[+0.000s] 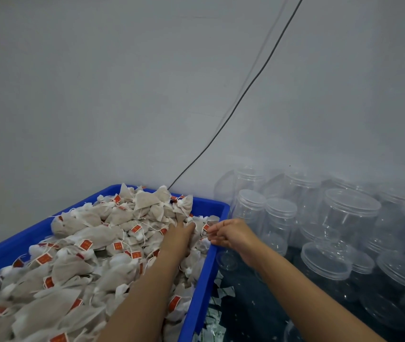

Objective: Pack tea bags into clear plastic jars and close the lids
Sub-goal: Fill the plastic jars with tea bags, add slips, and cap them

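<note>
Both forearms reach to 12 o'clock: left hand (178,239) rests flat, released, on beige red-tagged tea bags (92,245) heaped in blue crate (202,287); right hand (231,234) pinches one tag; lidded clear jars (349,213) at 3 o'clock.

tea bags (102,238) in crate (11,253), jars (344,218) right

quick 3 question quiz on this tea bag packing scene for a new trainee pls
1. True or false: the tea bags lie heaped in a blue crate.
2. Which hand rests among the tea bags? A) left hand B) right hand
3. Fill in: the clear jars right of the crate have their ___ on.

Key
1. True.
2. A; the right hand is at the crate's right rim, fingers curled near a red tag; whether it pinches anything cannot be told.
3. Lids.
</note>
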A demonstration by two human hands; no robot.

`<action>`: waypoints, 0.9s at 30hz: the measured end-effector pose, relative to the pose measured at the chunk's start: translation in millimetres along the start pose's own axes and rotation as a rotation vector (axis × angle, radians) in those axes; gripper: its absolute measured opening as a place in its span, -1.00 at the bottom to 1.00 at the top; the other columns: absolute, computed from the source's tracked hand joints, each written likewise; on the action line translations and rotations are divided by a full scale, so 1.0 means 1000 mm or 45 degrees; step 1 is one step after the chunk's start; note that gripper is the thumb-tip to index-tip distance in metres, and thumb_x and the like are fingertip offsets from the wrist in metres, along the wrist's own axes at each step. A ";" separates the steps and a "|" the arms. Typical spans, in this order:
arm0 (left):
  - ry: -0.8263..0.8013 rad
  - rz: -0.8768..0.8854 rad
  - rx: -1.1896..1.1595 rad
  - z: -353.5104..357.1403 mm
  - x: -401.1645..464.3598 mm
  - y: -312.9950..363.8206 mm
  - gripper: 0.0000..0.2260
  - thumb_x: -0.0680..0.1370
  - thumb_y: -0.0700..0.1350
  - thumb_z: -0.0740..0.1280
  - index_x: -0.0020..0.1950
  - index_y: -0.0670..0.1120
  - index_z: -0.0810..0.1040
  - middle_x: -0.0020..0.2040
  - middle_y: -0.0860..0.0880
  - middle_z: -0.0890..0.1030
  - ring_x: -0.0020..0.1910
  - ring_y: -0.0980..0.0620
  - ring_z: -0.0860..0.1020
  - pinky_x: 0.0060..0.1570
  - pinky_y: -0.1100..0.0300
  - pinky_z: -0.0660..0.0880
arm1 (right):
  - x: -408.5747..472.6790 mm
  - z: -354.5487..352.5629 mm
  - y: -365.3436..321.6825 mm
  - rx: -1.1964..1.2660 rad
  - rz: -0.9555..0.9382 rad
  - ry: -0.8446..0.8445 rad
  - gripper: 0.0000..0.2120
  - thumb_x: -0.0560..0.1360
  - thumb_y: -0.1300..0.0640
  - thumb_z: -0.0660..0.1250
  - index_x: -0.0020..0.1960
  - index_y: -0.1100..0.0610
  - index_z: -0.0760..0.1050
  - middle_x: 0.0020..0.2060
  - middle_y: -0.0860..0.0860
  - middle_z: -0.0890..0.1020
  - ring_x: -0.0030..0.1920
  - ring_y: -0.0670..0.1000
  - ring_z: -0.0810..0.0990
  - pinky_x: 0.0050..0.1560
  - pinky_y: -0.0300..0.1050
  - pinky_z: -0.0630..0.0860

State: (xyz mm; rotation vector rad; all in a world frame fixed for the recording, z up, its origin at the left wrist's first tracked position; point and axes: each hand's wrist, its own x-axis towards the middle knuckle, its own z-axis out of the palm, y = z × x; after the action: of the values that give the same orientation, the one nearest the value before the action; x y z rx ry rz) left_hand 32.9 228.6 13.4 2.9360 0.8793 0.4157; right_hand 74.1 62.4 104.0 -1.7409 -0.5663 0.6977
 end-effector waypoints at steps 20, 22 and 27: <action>0.379 -0.163 -0.930 -0.099 -0.039 -0.046 -0.81 0.42 -0.28 0.47 -0.02 -0.08 0.58 -0.16 0.03 0.58 -0.17 0.08 0.55 -0.24 0.37 0.42 | -0.004 0.055 0.000 0.179 -0.137 -0.241 -0.34 0.49 0.33 0.34 0.46 -0.04 0.16 0.12 0.00 0.44 0.08 0.01 0.51 -0.19 -0.15 0.56; 0.231 -0.119 -1.086 -0.119 -0.042 -0.047 -0.80 0.42 -0.30 0.47 -0.07 -0.05 0.57 -0.19 -0.01 0.65 -0.20 0.05 0.61 -0.29 0.34 0.50 | -0.001 0.056 0.004 0.150 -0.272 -0.303 -0.17 0.44 0.28 0.43 0.50 -0.16 0.05 0.20 -0.04 0.41 0.16 0.02 0.49 -0.12 -0.11 0.55; -0.108 0.130 -1.146 -0.146 -0.051 -0.034 -0.78 0.44 -0.31 0.45 0.04 -0.11 0.62 -0.11 -0.08 0.71 -0.07 -0.05 0.67 -0.04 0.12 0.59 | 0.002 0.065 0.006 0.422 -0.330 -0.455 -0.39 0.40 0.17 0.51 0.34 -0.14 0.35 0.19 0.00 0.55 0.18 0.07 0.56 0.03 0.16 0.61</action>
State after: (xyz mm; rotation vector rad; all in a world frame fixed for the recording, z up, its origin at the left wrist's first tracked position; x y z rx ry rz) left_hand -65.0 225.0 137.6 2.1400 0.3705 0.5135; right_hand 30.3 106.3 84.5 -1.2159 -0.8518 0.8684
